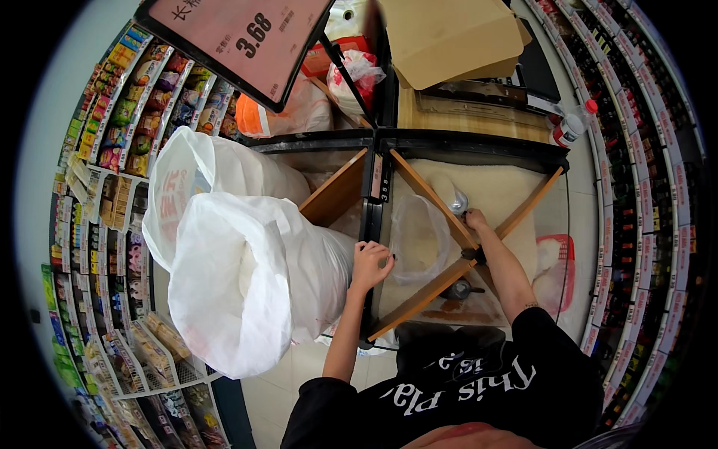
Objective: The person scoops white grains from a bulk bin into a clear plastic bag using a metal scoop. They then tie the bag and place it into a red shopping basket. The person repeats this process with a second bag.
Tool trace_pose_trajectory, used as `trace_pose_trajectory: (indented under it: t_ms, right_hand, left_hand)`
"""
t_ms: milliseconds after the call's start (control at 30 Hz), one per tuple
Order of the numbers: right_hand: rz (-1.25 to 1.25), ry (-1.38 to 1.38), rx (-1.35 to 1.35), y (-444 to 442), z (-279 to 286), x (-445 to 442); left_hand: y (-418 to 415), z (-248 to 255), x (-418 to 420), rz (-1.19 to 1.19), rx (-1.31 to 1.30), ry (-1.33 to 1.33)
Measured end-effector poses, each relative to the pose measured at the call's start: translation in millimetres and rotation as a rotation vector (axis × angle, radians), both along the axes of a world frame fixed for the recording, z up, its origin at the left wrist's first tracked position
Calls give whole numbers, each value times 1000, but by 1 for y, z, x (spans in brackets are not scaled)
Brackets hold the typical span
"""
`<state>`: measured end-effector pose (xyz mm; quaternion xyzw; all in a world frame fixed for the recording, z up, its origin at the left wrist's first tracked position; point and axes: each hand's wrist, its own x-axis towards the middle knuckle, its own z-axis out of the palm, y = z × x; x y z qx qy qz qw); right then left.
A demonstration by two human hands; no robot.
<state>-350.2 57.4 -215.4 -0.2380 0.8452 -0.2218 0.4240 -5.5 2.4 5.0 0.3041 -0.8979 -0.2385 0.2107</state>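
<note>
My right hand [475, 218] is closed on the handle of a metal scoop [458, 202], whose bowl lies at the rice-like white grain [488, 179] in the back part of a bin split by crossed wooden boards [432, 196]. With bent fingers, my left hand [372, 264] is at the bin's black frame, beside a clear plastic bag [418, 238] in the bin's left part; whether its fingertips pinch the bag's edge is unclear. Left of my left arm stands a large white woven sack [230, 280], its mouth rolled open. A second, dark scoop [459, 289] rests in the near part.
Another white sack [252, 168] stands behind the first. A price sign [241, 39] rises over the far left bins. Cardboard sheets [449, 39] and a plastic bottle [573, 126] lie beyond the bin. A red basket [566, 275] is at right. Stocked shelves [134, 112] line both sides.
</note>
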Motion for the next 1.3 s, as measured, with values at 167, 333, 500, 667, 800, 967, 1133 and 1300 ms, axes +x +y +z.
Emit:
trace_pose_trajectory:
  t_ms: [167, 333, 500, 667, 800, 967, 1133, 1300]
  right_hand:
    - [-151, -251, -167, 10, 31, -3]
    - [-243, -304, -207, 20, 98, 5]
    - [-225, -138, -302, 37, 133, 7]
    - [-117, -48, -522, 71, 175, 18]
    - [73, -43, -558, 99, 232, 36]
    - [314, 32, -466, 117, 272, 70]
    - [506, 285, -256, 110, 268, 105]
    - [654, 498, 14, 94, 288, 127]
  left_hand:
    - [0, -3, 1, 10, 0, -1]
    - [3, -7, 5, 31, 4, 17]
    - [4, -5, 2, 33, -25, 29]
    - [3, -10, 4, 65, -10, 74]
    - [4, -12, 5, 63, -16, 93]
    - [5, -10, 6, 66, -18, 100]
    - [4, -10, 6, 67, -16, 106]
    - [4, -12, 8, 71, 9, 123]
